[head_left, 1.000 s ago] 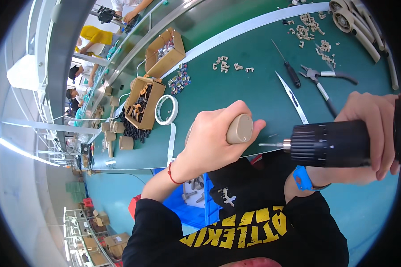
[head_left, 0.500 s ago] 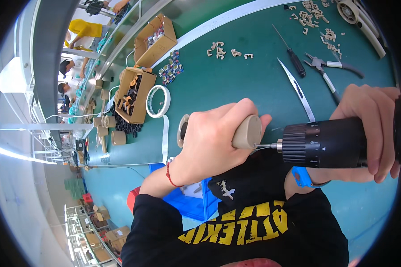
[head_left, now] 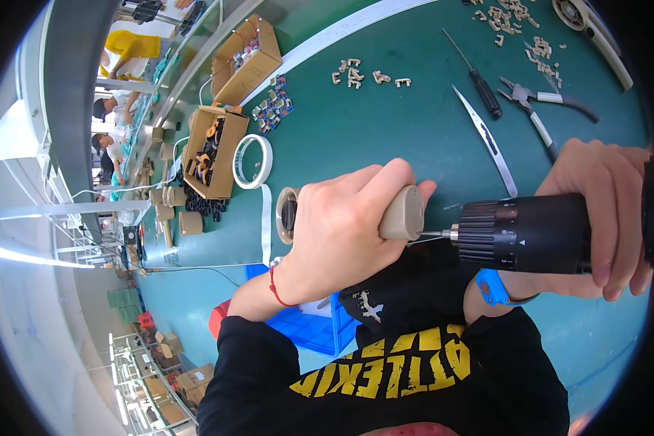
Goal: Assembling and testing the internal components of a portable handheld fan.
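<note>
My left hand [head_left: 345, 211] is closed around a beige plastic handle-like part [head_left: 402, 216], whose rounded end points right. Its other end, a round rim with a black centre [head_left: 288, 216], shows left of my knuckles. In my right hand [head_left: 607, 211] is a black cordless screwdriver [head_left: 523, 232], held level and pointing left. Its thin metal bit [head_left: 434, 233] meets the end face of the beige part near the lower edge; whether it sits in a screw is too small to tell. A thin wire or cord runs beside the bit.
On the green table [head_left: 385, 131] lie tweezers [head_left: 485, 138], a screwdriver [head_left: 481, 87], pliers [head_left: 527, 102] and small beige clips [head_left: 354, 75]. A white tape roll [head_left: 253, 161] stands beside a cardboard box [head_left: 218, 152] of black and orange parts. A blue crate [head_left: 309, 327] sits below the table edge.
The table items appear shifted slightly left in the view. My left hand has turned a little, showing more of the beige part's black-centred end. The bit stays at the part's end.
</note>
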Demonstrator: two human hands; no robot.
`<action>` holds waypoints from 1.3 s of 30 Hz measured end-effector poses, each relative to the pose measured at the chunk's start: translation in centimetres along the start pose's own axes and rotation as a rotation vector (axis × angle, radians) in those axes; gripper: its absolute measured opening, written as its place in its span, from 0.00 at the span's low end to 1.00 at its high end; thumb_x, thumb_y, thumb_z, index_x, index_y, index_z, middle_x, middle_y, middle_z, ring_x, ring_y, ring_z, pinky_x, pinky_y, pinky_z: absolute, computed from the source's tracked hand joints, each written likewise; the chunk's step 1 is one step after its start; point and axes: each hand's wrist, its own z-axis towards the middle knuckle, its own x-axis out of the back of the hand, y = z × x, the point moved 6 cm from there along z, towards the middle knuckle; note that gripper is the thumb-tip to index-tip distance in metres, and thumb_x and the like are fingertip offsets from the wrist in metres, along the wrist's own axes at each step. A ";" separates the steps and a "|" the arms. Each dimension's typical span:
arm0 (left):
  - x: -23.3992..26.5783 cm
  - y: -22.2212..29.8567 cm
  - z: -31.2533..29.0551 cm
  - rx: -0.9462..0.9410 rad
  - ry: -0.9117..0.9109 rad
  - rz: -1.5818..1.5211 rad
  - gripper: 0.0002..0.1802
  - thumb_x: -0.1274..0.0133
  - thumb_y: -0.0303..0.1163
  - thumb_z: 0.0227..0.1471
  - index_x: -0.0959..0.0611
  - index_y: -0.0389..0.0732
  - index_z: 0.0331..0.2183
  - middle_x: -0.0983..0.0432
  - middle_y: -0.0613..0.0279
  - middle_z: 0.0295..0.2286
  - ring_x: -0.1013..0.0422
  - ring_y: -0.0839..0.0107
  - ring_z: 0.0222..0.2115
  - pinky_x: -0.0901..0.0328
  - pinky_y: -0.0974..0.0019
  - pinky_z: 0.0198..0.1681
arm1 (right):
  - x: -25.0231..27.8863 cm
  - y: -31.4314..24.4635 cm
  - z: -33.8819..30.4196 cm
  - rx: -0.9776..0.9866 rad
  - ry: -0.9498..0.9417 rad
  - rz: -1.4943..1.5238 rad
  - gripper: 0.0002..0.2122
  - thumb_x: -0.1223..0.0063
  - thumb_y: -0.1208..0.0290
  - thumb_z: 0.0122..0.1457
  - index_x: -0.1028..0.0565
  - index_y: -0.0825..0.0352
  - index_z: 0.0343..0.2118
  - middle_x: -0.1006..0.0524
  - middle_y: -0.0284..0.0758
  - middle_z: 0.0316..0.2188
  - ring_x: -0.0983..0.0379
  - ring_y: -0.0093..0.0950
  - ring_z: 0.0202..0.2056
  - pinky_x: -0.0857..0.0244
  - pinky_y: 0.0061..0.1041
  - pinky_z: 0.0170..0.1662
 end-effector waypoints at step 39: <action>-1.8 -3.2 0.6 0.134 -0.098 0.080 0.12 0.37 0.31 0.43 0.25 0.40 0.27 0.26 0.57 0.19 0.27 0.59 0.19 0.35 0.66 0.22 | 0.1 4.4 0.6 0.042 0.151 -0.208 0.13 0.59 0.60 0.61 0.33 0.67 0.36 0.30 0.28 0.16 0.31 0.19 0.15 0.34 0.17 0.26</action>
